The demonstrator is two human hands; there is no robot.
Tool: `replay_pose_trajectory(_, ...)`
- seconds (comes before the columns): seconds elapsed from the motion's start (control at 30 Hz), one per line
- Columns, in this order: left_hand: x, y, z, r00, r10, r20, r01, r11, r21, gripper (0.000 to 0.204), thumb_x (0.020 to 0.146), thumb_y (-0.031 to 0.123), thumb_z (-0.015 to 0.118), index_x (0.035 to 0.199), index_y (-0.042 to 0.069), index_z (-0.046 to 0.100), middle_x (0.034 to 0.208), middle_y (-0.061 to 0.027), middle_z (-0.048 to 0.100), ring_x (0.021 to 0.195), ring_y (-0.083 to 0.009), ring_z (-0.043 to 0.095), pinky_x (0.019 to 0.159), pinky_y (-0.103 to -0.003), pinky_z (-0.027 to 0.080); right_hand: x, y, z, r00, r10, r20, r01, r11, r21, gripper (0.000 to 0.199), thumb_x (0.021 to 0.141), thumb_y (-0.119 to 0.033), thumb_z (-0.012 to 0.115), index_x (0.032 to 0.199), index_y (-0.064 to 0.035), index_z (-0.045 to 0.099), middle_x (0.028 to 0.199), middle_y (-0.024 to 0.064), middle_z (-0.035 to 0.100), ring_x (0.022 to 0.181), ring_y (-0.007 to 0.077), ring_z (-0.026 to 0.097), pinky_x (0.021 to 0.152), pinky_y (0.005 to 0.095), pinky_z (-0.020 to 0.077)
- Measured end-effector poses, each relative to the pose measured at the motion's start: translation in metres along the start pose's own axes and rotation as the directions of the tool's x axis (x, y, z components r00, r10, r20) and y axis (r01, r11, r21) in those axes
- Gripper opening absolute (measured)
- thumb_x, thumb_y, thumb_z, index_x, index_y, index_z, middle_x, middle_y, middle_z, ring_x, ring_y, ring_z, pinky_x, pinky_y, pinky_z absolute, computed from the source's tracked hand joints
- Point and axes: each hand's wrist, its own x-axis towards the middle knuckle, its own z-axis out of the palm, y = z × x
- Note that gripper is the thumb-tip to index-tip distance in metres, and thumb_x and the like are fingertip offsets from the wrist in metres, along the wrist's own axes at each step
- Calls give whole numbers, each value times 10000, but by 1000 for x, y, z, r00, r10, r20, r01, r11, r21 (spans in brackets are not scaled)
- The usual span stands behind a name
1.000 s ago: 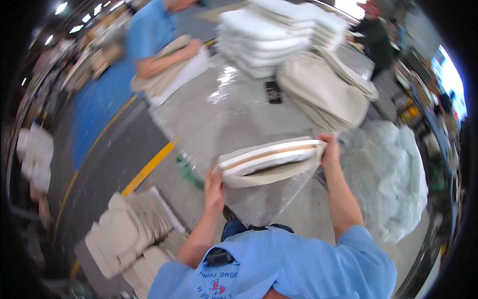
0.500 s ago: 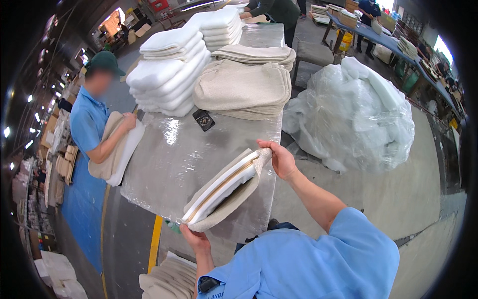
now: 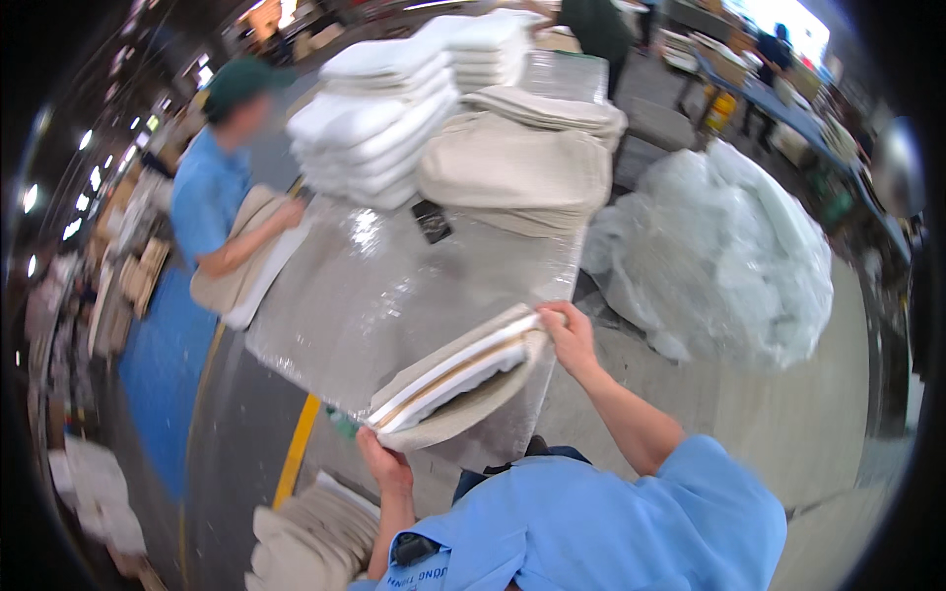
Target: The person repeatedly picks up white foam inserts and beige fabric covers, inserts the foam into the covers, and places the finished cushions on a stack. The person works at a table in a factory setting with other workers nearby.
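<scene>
Between my two hands, a beige fabric cushion cover (image 3: 445, 427) is stretched over the near end of the table. Its long opening faces up, with white padding (image 3: 419, 394) and a thin brown strip along the inside and a dark gap beside them. My left hand (image 3: 386, 465) is closed on the cover's near left corner. At the far right corner my right hand (image 3: 572, 340) pinches the fabric, fingers closed. Farther up the table lies a pile of beige covers (image 3: 517, 163), next to tall stacks of folded white padding (image 3: 370, 123).
A plastic-wrapped table (image 3: 320, 286) bears a small dark tray (image 3: 431, 222). At left, a co-worker (image 3: 212, 187) holds a beige piece with white padding. A big clear bag of white filling (image 3: 724, 266) stands right. More beige covers (image 3: 305, 537) lie low left.
My view has turned, so the table and stacks sit farther right and slightly lower in the picture. Both hands keep their grip on the cover's two ends.
</scene>
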Motion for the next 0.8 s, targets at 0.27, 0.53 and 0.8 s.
replay_pose_trajectory(0.27,-3,-13,-23,974,142,-174,-77,938,338,356,1145,422,473,1224,113,632,1182,-49,610,1115,-166,565,978,-362,479,9,31,0,978,178,114,-207,912,354,611,1145,-521,430,1140,13,727,1102,135,741,1018,240,695,978,429,554)
replay_pose_trajectory(0.53,-67,-37,-22,961,89,-262,-88,996,14,576,1156,563,354,1215,77,657,1233,-69,624,1186,-198,568,1143,-382,393,21,36,-25,856,478,198,-514,830,216,758,1149,-589,258,1500,16,548,1507,210,599,1383,411,581,1179,580,469)
replay_pose_trajectory(0.8,-88,-3,-81,923,274,-270,-152,904,399,720,1106,683,349,1285,25,579,1121,-125,669,1179,-310,624,1211,-449,294,5,-33,80,876,376,303,-388,921,-21,962,1094,-728,310,1670,39,247,1670,240,408,1480,388,507,1213,517,444)
